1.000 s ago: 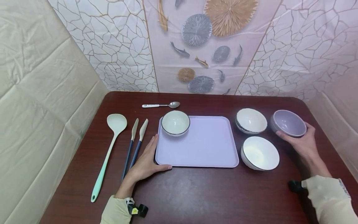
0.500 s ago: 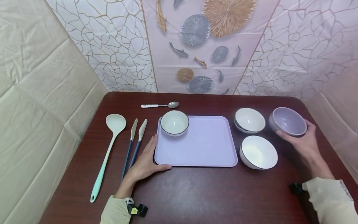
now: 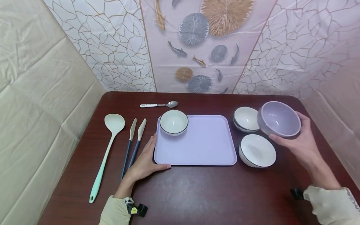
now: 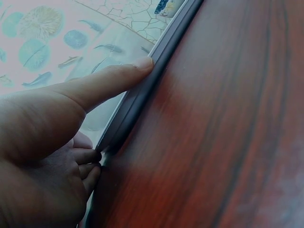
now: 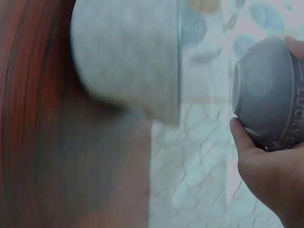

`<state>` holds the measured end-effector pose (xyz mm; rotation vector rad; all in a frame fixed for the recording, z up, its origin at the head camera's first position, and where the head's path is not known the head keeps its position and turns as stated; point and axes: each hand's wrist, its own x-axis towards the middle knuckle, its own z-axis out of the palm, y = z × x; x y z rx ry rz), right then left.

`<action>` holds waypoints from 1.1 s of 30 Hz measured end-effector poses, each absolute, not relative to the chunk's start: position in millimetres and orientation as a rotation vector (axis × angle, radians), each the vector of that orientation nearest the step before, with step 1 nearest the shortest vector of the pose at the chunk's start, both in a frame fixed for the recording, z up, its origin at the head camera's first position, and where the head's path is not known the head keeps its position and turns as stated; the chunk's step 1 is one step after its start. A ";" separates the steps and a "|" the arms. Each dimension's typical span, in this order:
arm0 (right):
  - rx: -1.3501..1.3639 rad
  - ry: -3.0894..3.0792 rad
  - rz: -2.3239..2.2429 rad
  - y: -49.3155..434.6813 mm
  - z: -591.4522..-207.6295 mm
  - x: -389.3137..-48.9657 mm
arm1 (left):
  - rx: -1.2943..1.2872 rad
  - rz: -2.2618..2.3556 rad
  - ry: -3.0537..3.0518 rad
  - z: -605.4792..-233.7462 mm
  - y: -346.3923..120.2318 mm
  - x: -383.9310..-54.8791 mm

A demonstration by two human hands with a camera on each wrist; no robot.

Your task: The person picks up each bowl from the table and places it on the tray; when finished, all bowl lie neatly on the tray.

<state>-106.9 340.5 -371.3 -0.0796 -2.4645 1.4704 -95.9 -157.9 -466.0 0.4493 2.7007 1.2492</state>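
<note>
My right hand [image 3: 302, 147] holds a purple bowl [image 3: 279, 120] in the air at the right, thumb on the near side and fingers round the far right side. In the right wrist view the purple bowl [image 5: 266, 90] shows raised lettering on its wall. My left hand [image 3: 144, 162] rests at the near left corner of a lilac tray [image 3: 208, 143]. Its thumb lies straight along the front edge and its fingers stretch along the left edge; the left wrist view shows the thumb [image 4: 118, 78] touching the rim. A white dark-rimmed bowl [image 3: 173, 122] stands on the tray's far left corner.
Right of the tray stand a rough-rimmed white bowl [image 3: 245, 118], partly behind the purple one, and a larger white bowl [image 3: 257, 151]. On the left lie two blue-handled knives [image 3: 136, 143] and a mint-handled ladle [image 3: 108, 150]. A spoon [image 3: 160, 105] lies behind the tray.
My right hand has lifted the purple bowl off the table and carried it a little left, over the edge of the rough-rimmed bowl. My left hand has stayed at the tray corner.
</note>
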 end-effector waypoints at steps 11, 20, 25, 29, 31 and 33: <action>0.208 -2.437 1.628 247.9 -360.8 -109.2 | 0.469 1.270 2.708 -465.8 -158.0 -98.1; 0.242 -2.465 1.669 195.9 -363.6 -118.3 | 0.457 1.261 2.700 -466.1 -158.9 -96.7; 0.208 -2.441 1.776 168.1 -352.5 -114.3 | 0.454 1.257 2.698 -465.1 -158.8 -96.3; 0.184 -2.395 1.765 151.9 -350.2 -113.9 | 0.450 1.254 2.697 -465.1 -158.7 -96.1; 0.159 -2.366 1.770 146.5 -352.2 -116.1 | 0.450 1.258 2.695 -465.4 -158.8 -96.5; 0.131 -2.343 1.783 142.5 -354.2 -118.6 | 0.452 1.260 2.698 -465.5 -158.9 -97.2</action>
